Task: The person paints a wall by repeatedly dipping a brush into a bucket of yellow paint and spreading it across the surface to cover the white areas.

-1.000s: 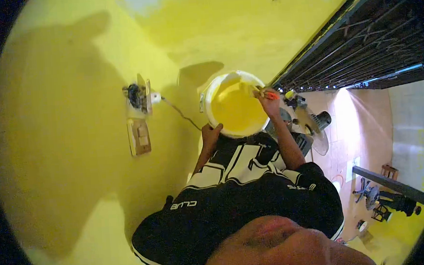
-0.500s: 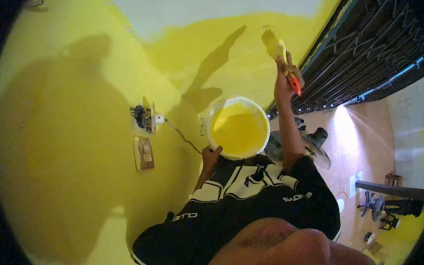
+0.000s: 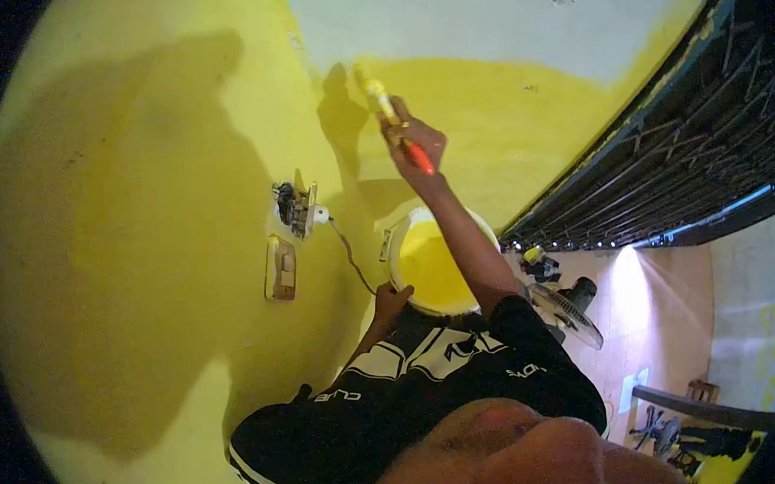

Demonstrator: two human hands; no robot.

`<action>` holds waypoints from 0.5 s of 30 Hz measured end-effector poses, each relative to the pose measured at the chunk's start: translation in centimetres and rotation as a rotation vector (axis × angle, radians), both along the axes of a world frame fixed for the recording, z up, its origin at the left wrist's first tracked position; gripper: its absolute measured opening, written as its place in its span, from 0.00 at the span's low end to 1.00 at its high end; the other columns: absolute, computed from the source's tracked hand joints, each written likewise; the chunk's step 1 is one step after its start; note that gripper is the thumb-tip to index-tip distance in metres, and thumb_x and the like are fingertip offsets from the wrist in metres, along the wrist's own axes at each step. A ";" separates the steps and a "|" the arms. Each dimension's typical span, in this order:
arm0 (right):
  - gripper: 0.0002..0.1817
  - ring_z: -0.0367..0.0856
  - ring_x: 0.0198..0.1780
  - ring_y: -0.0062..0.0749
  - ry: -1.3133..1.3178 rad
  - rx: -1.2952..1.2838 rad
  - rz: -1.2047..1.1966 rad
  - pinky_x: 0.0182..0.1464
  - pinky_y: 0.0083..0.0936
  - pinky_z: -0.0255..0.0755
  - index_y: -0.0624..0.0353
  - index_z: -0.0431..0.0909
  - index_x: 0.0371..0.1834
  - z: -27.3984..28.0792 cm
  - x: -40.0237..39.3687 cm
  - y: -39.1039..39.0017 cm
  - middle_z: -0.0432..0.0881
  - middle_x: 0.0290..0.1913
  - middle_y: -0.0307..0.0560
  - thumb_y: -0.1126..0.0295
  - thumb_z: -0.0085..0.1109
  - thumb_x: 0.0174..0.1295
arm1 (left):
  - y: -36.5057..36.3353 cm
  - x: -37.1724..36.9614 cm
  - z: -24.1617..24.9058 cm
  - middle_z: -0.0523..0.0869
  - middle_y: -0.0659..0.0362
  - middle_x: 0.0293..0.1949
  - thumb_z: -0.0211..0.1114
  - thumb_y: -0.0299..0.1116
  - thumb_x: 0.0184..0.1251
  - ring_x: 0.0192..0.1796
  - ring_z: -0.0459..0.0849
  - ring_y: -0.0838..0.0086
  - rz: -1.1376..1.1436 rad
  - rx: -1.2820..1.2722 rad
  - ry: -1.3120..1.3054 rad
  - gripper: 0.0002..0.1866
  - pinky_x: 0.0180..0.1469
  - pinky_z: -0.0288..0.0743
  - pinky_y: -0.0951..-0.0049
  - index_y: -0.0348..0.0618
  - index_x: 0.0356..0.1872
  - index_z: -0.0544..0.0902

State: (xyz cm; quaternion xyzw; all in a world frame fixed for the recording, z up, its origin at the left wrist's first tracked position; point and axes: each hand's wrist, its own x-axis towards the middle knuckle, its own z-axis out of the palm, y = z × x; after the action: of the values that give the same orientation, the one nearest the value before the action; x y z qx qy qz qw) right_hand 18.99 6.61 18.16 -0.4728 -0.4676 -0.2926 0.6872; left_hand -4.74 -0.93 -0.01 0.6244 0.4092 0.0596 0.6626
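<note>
While left hand [image 3: 393, 303] grips bucket [image 3: 431, 268], right hand [image 3: 420, 141] clasps brush [image 3: 379, 96] near half-yellow wall [image 3: 495, 111], dark gate [image 3: 683, 140] alongside.

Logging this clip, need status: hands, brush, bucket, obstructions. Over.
Right hand holding paintbrush, bristles near the upper edge of the wall's yellow paint. Left hand gripping bucket rim. Right forearm partly hides bucket; cord near left hand.
</note>
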 end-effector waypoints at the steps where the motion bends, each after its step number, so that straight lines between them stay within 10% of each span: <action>1: 0.08 0.81 0.25 0.36 -0.077 -0.006 -0.022 0.27 0.24 0.74 0.57 0.71 0.23 0.4 -0.5 1.2 0.81 0.34 0.56 0.81 0.61 0.46 | -0.2 0.1 0.5 0.83 0.51 0.32 0.65 0.33 0.51 0.33 0.81 0.69 0.015 0.001 -0.014 0.15 0.37 0.74 0.69 0.33 0.38 0.81; 9: 0.08 0.80 0.24 0.37 0.001 -0.114 0.078 0.29 0.22 0.73 0.60 0.71 0.24 2.5 -2.6 5.8 0.80 0.36 0.57 0.83 0.60 0.46 | 0.0 0.1 -0.8 0.84 0.51 0.34 0.66 0.35 0.49 0.35 0.82 0.69 -0.082 0.131 0.153 0.17 0.38 0.74 0.69 0.33 0.37 0.80; 15: 0.06 0.82 0.39 0.38 0.064 -0.006 0.074 0.48 0.33 0.74 0.64 0.73 0.23 0.2 0.2 5.1 0.75 0.21 0.49 0.86 0.57 0.48 | -0.1 0.0 -1.5 0.84 0.50 0.35 0.66 0.35 0.49 0.35 0.82 0.68 -0.040 0.065 0.080 0.18 0.39 0.74 0.69 0.32 0.37 0.80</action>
State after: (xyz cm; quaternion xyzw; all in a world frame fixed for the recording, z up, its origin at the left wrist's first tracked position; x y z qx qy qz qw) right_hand 19.16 11.73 18.37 -0.4663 -0.4633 -0.2503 0.7108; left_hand -4.75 -1.06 -1.52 0.6555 0.4208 0.0344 0.6261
